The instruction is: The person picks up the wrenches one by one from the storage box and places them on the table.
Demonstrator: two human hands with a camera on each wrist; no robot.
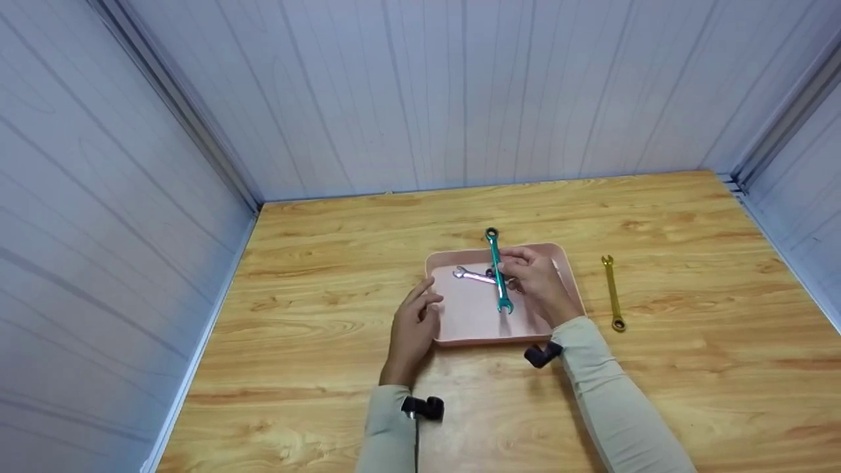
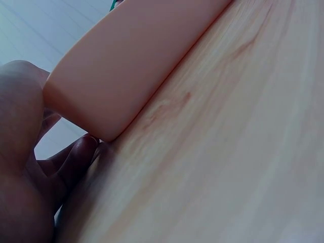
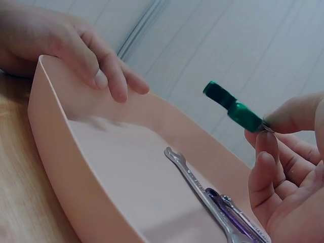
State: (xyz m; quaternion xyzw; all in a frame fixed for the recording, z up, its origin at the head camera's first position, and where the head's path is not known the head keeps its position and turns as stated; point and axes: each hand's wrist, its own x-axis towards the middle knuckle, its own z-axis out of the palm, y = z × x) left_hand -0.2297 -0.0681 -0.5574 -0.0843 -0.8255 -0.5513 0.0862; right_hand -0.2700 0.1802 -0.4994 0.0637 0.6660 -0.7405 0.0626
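Note:
My right hand (image 1: 542,282) pinches a green combination wrench (image 1: 496,263) between thumb and fingers, holding it up over a shallow pink tray (image 1: 473,340). Its ring end points away and its open end toward me. Beneath it in the tray lie a silver wrench (image 3: 195,190), a purple wrench (image 3: 230,217) and another silver one (image 3: 245,217), partly overlapping. At the tray's near left corner, my left hand (image 1: 412,328) grips the wall: some digits hang over the rim inside, others curl against the outside near the base (image 2: 76,157).
A gold wrench (image 1: 613,292) lies on the wood-grain table (image 1: 315,282) to the right of the tray. Pale panel walls (image 1: 427,92) stand behind the table and along both sides.

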